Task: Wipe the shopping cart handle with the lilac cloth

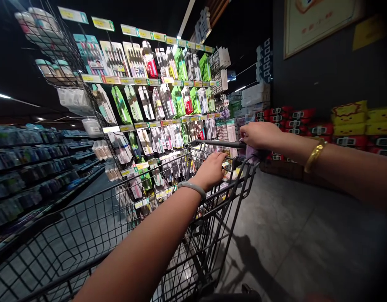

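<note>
A black wire shopping cart [83, 218] stretches from the lower left to the middle of the view. My left hand [211, 171], with a pale bangle at its wrist, is on the cart's upper frame near the handle end, fingers curled down over it; their tips are partly hidden. My right hand [260, 135], wearing a gold bracelet [315, 156], closes over the right end of the cart handle [223, 144]. Beneath it is a small purple, cloth-like piece [252, 154], whose kind I cannot make out.
A wire rack of packaged toothbrushes [165, 100] stands just beyond the cart. Long stocked shelves [30, 176] line the left. Red boxes [283, 121] and yellow boxes [351, 119] are stacked along the dark right wall. Grey tiled floor [275, 222] shows on the right.
</note>
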The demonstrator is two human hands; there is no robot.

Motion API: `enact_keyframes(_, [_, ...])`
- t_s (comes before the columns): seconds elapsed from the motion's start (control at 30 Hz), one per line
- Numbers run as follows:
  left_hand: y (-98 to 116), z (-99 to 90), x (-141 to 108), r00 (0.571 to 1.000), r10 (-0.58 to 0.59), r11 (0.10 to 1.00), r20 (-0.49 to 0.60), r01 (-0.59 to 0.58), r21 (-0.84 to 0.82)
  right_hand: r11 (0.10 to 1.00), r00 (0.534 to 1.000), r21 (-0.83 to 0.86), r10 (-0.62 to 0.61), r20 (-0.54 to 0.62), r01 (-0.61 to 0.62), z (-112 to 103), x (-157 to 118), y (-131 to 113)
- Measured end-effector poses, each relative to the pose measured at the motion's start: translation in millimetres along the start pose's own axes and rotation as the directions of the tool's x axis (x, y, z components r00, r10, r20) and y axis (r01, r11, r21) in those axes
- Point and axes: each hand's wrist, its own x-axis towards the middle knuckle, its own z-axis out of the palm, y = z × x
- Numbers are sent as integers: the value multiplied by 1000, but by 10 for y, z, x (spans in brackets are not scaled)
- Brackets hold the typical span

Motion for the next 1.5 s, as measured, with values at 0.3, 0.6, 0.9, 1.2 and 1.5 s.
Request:
enact_keyframes(0.3, [49,-39,-14,1000,19,1000,-7,-19,2,966,868,14,-226,-443,259,34,-621,-224])
enact_keyframes(0.6, [21,-17,-3,1000,4,1000,13,-4,10,939,645,238,22,-764,249,394,-938,-291])
enact_keyframes(0.9, [25,-29,14,1000,6,1000,25,-6,4,893,630,391,175,-757,221,523,-1177,-210])
enact_keyframes(1.2, [20,-16,22,999,-16,1000,35,16,8,826,726,540,272,-631,161,308,-1332,-219])
enact_keyframes(1.5, [-13,-12,33,1000,3,1000,27,-4,13,886,624,456,310,-717,85,573,-781,-422])
